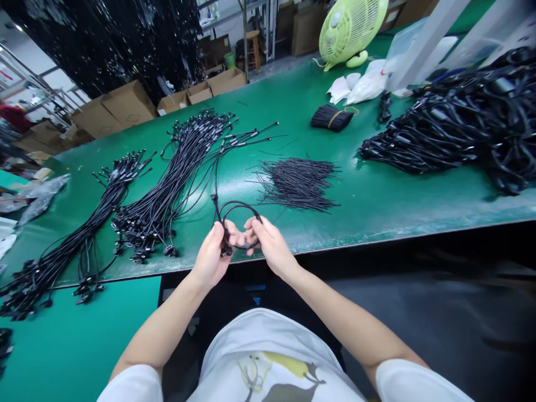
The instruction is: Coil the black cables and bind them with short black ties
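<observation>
A black cable is bent into a loop between my two hands, just over the front edge of the green table. My left hand is closed on its left side, where a dark connector shows below the fingers. On the right side of the loop, my right hand pinches the cable between thumb and fingers. One end of the cable runs up from my left hand toward the cable pile. Beyond my right hand lies a heap of thin black ties.
Another cable bundle stretches along the left. A banded black bundle lies farther back, near white crumpled bags. At the right is a large mound of black cables. A green fan stands at the far edge, with cardboard boxes behind the table.
</observation>
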Demonstrator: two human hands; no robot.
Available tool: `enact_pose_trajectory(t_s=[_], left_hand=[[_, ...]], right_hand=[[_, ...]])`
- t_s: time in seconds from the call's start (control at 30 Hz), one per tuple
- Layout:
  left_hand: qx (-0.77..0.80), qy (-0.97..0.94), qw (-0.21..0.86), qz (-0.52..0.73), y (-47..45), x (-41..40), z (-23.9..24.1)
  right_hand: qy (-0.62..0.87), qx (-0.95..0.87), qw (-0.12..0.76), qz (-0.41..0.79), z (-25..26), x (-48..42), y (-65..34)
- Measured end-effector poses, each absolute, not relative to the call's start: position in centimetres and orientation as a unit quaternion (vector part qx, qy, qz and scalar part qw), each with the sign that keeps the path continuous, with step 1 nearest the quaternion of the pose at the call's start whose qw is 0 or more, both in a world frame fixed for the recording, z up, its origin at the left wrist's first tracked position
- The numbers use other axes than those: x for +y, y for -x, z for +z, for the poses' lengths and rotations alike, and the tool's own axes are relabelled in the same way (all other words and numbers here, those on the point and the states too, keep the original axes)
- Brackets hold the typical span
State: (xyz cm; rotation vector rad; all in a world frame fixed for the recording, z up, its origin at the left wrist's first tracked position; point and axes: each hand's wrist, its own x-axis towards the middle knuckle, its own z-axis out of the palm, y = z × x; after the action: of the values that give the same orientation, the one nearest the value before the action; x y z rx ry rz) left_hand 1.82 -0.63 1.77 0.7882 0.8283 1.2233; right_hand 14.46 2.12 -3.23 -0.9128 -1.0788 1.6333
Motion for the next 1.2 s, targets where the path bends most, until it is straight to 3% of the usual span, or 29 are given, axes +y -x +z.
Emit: enact_pose_trajectory(t_s=[0.13, 0.33, 0.6, 0.8, 1.0, 1.1, 1.2], left_hand=[[0.365, -0.349, 0.693, 0.514, -2.3, -0.9, 0.8], [0.406, -0.421, 0.678, 0.445, -1.9, -1.3, 0.5], [0.427, -0.511, 0.634, 0.394, -1.3, -1.3, -2.0], [0.422, -0.449, 0.662, 0.427, -0.7, -1.7, -1.7], [0.412, -0.405, 0.727, 0.37, 0.0, -1.8, -0.9], [0.426, -0.396, 0.709, 0.399, 0.0, -1.9, -1.0], [0.41, -0.362, 0.745, 0.382, -0.4, -2.2, -0.8]], right_hand=[[0.412, -0.515, 0.524, 0.539, -3.0, 2.4, -15.1], [0.343, -0.435, 0.546, 0.629, -1.5, 2.4, -14.7], [0.377, -0.455, 0.534, 0.604, -1.9, 1.9, -13.5], [0.381, -0.613, 0.517, 0.46, -3.4, 2.8, -14.4], [0.373, -0.701, 0.478, 0.376, -2.8, 3.7, -15.4], [0.357, -0.691, 0.452, 0.437, -2.2, 3.9, -15.9], [0.352, -0.591, 0.442, 0.575, -1.8, 3.8, -16.3]])
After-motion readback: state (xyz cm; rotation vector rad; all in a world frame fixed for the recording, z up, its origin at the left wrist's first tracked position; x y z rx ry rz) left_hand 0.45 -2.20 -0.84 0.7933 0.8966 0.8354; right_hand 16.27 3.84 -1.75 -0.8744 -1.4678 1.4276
